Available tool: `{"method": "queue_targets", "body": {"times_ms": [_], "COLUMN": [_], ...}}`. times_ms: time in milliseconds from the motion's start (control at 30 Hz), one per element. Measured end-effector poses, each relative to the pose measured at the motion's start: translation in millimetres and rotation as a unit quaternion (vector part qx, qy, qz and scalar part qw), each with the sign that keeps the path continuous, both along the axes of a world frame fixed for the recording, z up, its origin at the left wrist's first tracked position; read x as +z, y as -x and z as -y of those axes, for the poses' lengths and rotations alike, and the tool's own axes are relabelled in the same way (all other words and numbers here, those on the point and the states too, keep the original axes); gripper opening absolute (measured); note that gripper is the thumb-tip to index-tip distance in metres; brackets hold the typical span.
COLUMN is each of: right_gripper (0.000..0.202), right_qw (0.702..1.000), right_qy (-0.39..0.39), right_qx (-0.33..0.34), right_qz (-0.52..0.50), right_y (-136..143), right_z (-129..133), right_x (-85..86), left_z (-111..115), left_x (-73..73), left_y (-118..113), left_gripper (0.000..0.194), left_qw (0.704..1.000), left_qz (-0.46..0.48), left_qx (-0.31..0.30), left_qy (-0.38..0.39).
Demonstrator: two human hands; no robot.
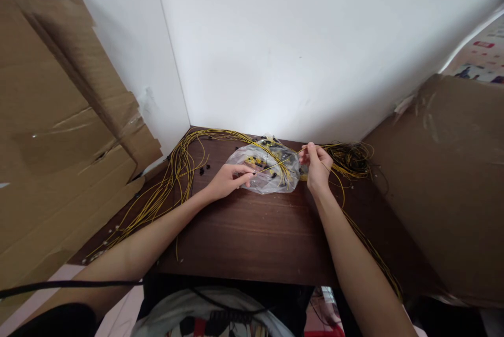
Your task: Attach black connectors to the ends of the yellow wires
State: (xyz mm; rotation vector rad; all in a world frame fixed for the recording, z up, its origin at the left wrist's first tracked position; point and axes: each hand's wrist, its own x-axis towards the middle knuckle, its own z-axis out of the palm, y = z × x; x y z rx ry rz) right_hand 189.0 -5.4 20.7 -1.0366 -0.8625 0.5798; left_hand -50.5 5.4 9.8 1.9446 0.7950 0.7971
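Note:
A thin yellow wire stretches between my two hands, above a clear plastic bag. My left hand pinches its near end, where a small dark piece shows at the fingertips. My right hand is closed on the same wire farther right, with thumb and fingers together. In and on the bag lie small black and yellow parts, too small to name. The ends of a bundle of yellow wires rest across the bag.
The wire bundle runs left along the dark wooden table. A coiled heap of yellow and black wires lies at the right. Cardboard stands on the left, a cardboard box on the right, and a white wall behind.

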Motion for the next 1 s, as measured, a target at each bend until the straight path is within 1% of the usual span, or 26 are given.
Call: {"method": "queue_targets", "body": {"times_ms": [100,167,233,333,433,500,567,667,800,900,1000], "right_gripper": [0.032,0.032,0.029,0.021,0.012,0.014,0.017,0.021,0.03,0.033,0.032], "right_qw": [0.996,0.986,0.969,0.932,0.896,0.882,0.875,0.879,0.883,0.878,0.883], "right_qy": [-0.002,0.006,0.023,0.036,0.015,0.012,0.022,0.031,0.036,0.024,0.014], "right_qx": [0.087,0.153,0.205,0.243,0.249,0.249,0.257,0.259,0.214,0.197,0.172], "right_qz": [0.022,0.063,0.132,0.267,0.367,0.4,0.41,0.399,0.416,0.435,0.437], "right_y": [6.8,13.8,21.8,33.5,43.6,49.7,55.6,62.8,67.3,68.8,70.7], "right_z": [5.1,10.9,17.4,24.9,27.4,27.6,28.1,30.1,32.1,32.8,33.1], "right_x": [1.8,5.0,8.7,12.1,10.1,6.8,3.6,1.0,-0.4,-2.1,-4.3], "left_z": [-0.1,-0.2,-0.3,-0.6,-1.3,-1.9,-2.4,-2.6,-1.8,-1.3,-2.2], "left_x": [-0.5,-0.4,0.0,0.4,0.1,-0.6,-1.3,-1.7,-1.0,0.3,1.4], "left_y": [0.0,-0.1,-0.3,-0.5,-0.3,-0.1,0.2,0.4,0.5,0.4,0.0], "left_gripper": [0.028,0.027,0.027,0.026,0.025,0.025,0.025,0.024,0.023,0.025,0.027], "left_qw": [1.0,1.0,1.0,0.999,0.997,0.997,0.997,0.997,0.998,0.996,0.986], "left_qz": [0.002,0.008,0.018,0.036,0.055,0.061,0.063,0.062,0.048,0.065,0.118], "left_qx": [0.005,0.006,0.008,0.008,0.008,0.008,0.005,-0.001,0.0,0.006,0.033], "left_qy": [0.004,0.009,0.018,0.036,0.048,0.051,0.051,0.046,0.04,0.066,0.11]}}
